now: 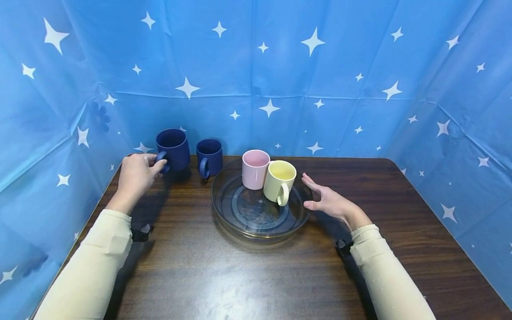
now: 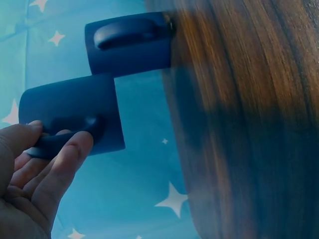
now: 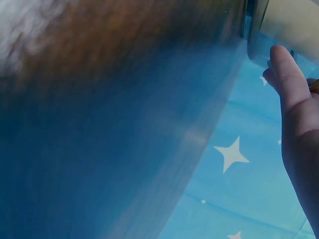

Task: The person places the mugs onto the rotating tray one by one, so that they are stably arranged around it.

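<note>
My left hand (image 1: 137, 175) pinches the handle of a large dark blue mug (image 1: 178, 153), which is upright and raised off the table. In the left wrist view, thumb and fingers close round that handle, the mug's base clear of the wood. A smaller blue mug (image 1: 210, 158) stands to its right. Beside the right rim of a round clear glass dish (image 1: 256, 235), my right hand (image 1: 332, 202) has its fingers spread, holding nothing. A pink mug (image 1: 253, 173) and a pale yellow mug (image 1: 278, 183) stand upright inside the dish, side by side.
The dark wooden table (image 1: 192, 275) bears the dish and the smaller blue mug. A blue curtain (image 1: 240, 58) with white stars rises along the back and both sides, close behind the blue mugs.
</note>
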`<state>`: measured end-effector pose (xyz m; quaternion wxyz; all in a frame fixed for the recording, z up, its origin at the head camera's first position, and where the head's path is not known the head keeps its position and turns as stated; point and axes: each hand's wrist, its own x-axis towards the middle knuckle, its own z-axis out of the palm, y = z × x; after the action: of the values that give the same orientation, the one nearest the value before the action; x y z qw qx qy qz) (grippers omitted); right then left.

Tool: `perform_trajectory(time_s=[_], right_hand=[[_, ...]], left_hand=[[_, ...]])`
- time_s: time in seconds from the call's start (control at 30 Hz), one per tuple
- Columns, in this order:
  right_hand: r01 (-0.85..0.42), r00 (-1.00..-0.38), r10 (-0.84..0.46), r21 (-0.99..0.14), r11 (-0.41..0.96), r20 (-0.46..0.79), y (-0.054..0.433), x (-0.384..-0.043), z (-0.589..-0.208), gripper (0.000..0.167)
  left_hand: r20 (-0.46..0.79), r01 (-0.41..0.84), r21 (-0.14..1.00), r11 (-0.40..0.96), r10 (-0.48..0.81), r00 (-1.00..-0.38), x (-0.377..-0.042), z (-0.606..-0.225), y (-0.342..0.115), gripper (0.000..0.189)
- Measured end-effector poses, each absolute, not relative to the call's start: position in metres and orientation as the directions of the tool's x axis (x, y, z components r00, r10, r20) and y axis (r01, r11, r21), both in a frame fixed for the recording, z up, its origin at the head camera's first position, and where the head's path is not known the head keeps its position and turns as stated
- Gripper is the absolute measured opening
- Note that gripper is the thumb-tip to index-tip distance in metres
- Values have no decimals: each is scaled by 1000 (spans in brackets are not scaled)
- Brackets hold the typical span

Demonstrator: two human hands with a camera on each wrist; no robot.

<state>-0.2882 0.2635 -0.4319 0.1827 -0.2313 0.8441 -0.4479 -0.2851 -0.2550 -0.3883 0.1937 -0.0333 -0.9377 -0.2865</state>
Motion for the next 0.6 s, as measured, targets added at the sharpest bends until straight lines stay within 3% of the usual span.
perform_trajectory(time_s=[0.6], right_hand=[[-219,-823,-561,-863,456,-87,264,-286,-433,95]], left_hand=[[402,235,500,834,18,-916,-274,-375,-244,34]])
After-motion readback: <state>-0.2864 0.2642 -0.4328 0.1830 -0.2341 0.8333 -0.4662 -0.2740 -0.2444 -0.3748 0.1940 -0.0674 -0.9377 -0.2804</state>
